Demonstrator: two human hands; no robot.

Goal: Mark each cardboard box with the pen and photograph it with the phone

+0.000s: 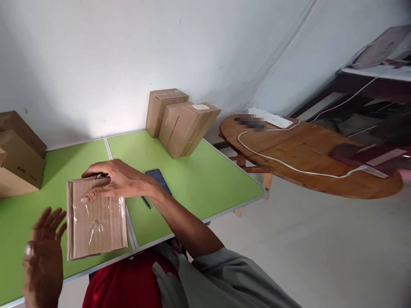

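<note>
A brown cardboard box (pixel 99 222) with shiny clear tape on it is near the front edge of the green table. My right hand (pixel 117 182) grips its far edge, thumb on the face towards me and fingers over the far side, partly hidden. Just left of the box, my left hand (pixel 46 252) is open, fingers apart and pointing at the box's side without holding it. A dark phone (pixel 157 177) lies beyond my right forearm, which covers part of it. Beside it lies a dark pen (pixel 147 202).
Several cardboard boxes stand on the green table (pixel 224 179): a group (pixel 184 128) against the wall and another (pixel 22 162) at the far left. To the right, an oval wooden table (pixel 289 149) carries a white power strip (pixel 269 117) and a trailing white cable (pixel 272 159).
</note>
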